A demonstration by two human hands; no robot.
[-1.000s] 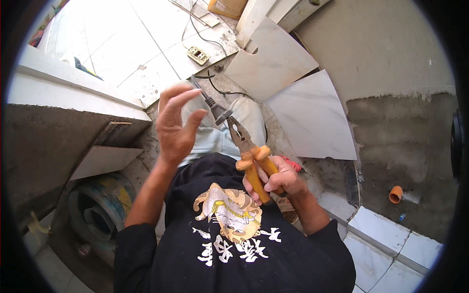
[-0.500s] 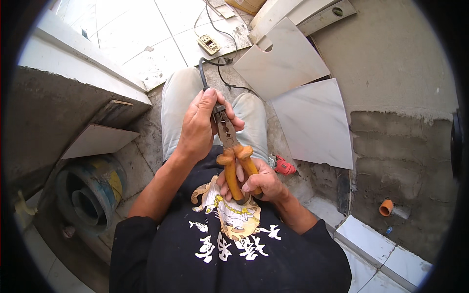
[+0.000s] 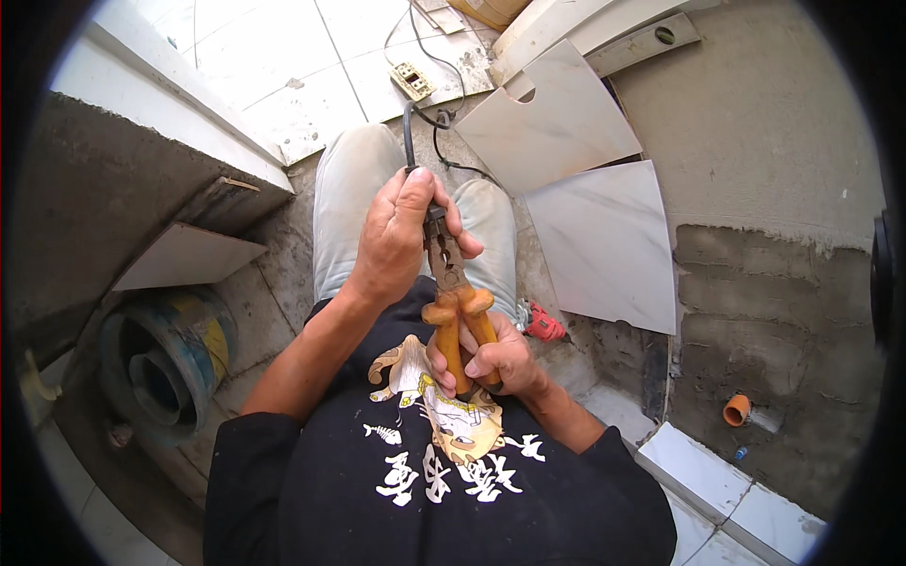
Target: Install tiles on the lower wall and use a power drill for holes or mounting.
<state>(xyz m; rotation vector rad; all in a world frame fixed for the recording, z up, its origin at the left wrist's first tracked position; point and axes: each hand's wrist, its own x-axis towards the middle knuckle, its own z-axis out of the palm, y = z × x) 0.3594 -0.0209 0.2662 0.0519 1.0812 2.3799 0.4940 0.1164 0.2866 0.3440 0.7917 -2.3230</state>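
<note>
My left hand (image 3: 392,231) is closed around a black plug (image 3: 435,216) whose black cable (image 3: 409,137) runs away over my knees. In my right hand (image 3: 507,360) are combination pliers (image 3: 449,275) with worn orange handles, the jaws pointing away from me. The jaws meet the prong end of the plug; my left fingers partly hide that contact. The handles stand slightly apart, with my right fingers wrapped round and between them.
Two pale marbled tiles (image 3: 604,241) lean at the right, near a spirit level (image 3: 646,45). A cream socket block (image 3: 411,81) lies ahead on the floor. A red tool (image 3: 545,323) is beside my right knee. Nested buckets (image 3: 212,330) stand left. An orange pipe end (image 3: 736,409) protrudes from the wall.
Both hands, with the plug and pliers, sit slightly farther right in the view. The surroundings have shifted a little too. My grip on both things looks the same.
</note>
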